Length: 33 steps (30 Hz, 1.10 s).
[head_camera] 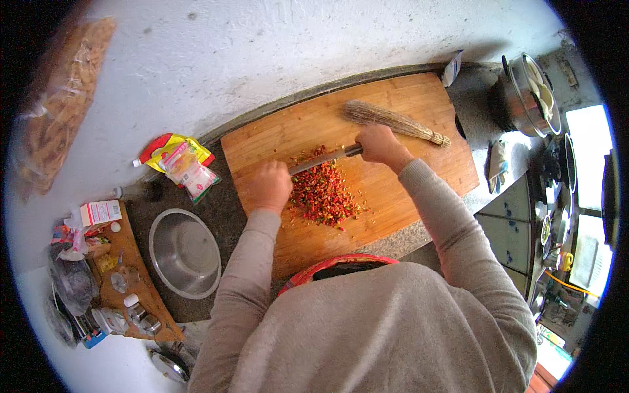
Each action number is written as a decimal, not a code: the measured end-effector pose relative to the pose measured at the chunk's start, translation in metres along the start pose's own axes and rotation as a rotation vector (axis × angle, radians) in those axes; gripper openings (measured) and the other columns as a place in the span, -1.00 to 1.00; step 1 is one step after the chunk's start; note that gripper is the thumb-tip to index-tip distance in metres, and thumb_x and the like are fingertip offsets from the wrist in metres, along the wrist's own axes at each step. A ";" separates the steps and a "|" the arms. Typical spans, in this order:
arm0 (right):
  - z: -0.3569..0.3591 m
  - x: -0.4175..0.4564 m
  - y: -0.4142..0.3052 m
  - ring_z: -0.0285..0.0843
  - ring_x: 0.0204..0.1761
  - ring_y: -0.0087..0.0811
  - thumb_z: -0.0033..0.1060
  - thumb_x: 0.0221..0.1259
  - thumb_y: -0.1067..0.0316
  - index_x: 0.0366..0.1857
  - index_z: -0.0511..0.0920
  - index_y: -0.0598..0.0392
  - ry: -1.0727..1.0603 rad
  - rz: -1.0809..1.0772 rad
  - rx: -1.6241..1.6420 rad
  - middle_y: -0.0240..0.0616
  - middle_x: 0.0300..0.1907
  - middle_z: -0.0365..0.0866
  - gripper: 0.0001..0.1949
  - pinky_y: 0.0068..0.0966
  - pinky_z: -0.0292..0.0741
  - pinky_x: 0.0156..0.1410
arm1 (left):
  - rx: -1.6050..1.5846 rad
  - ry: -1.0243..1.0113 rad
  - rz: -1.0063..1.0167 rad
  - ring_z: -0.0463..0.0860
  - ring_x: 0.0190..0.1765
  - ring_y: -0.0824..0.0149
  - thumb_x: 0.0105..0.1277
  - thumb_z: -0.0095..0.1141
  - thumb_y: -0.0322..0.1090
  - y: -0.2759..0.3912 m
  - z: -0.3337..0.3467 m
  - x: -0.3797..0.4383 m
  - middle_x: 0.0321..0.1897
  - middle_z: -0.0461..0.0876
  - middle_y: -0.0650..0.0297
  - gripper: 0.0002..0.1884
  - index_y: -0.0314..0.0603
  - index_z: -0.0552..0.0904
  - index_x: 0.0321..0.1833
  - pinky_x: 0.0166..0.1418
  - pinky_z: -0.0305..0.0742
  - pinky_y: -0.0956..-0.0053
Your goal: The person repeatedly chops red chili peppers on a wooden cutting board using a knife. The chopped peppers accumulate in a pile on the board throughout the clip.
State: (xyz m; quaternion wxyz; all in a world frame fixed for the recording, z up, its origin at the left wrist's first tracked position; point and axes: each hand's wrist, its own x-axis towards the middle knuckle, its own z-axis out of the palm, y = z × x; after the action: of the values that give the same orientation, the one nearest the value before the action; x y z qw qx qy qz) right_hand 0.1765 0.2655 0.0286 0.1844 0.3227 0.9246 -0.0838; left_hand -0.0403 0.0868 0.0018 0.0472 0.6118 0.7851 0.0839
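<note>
On a large wooden cutting board (413, 196) lies a heap of chopped red and green peppers (327, 196). My right hand (381, 145) grips the dark handle of a kitchen knife (322, 161), whose blade lies across the far side of the heap. My left hand (271, 184), slightly blurred, is at the blade's other end, left of the heap; its fingers are bent, and whether they press or pinch the blade is not plain. Beyond my right hand a bundled straw brush (395, 122) rests on the board.
A metal basin (185, 254) stands left of the board, with seasoning bags (189, 164) behind it. A wooden shelf (147, 290) with jars and packets is farther left. A steamer pot (528, 96) stands at the back right, near a cloth (498, 164).
</note>
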 end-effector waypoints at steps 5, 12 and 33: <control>-0.029 0.000 -0.018 0.64 -0.32 -0.14 0.18 -0.15 0.32 -0.53 0.66 0.01 -0.020 -0.034 -0.072 -0.17 -0.44 0.66 -0.90 -0.29 0.56 -0.25 | -0.091 -0.009 -0.030 0.59 -0.17 0.11 0.05 0.18 -0.39 -0.009 -0.008 0.003 -0.37 0.60 0.10 -0.89 -0.29 0.62 -0.41 -0.15 0.57 0.22; 0.000 0.016 0.006 0.65 -0.32 -0.16 0.19 -0.15 0.30 -0.51 0.66 0.02 0.037 0.000 -0.023 -0.18 -0.45 0.66 -0.89 -0.28 0.56 -0.26 | 0.056 0.010 0.008 0.59 -0.18 0.09 0.06 0.21 -0.36 0.003 0.004 0.016 -0.38 0.58 0.12 -0.88 -0.24 0.59 -0.44 -0.17 0.55 0.19; 0.018 -0.080 -0.052 0.65 -0.33 -0.16 0.13 -0.05 0.28 -0.47 0.65 0.01 -0.027 0.104 0.069 -0.20 -0.44 0.65 -0.87 -0.27 0.57 -0.27 | 0.008 0.033 0.225 0.54 -0.26 0.08 -0.02 0.17 -0.45 0.000 -0.006 -0.062 -0.45 0.51 0.10 -0.90 -0.25 0.55 -0.43 -0.21 0.53 0.19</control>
State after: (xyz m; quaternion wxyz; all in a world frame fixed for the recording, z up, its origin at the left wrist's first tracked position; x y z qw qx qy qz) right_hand 0.2076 0.1749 0.0453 0.1897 0.3754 0.9005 -0.1101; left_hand -0.0264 0.0258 0.0059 0.0222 0.6946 0.7126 0.0956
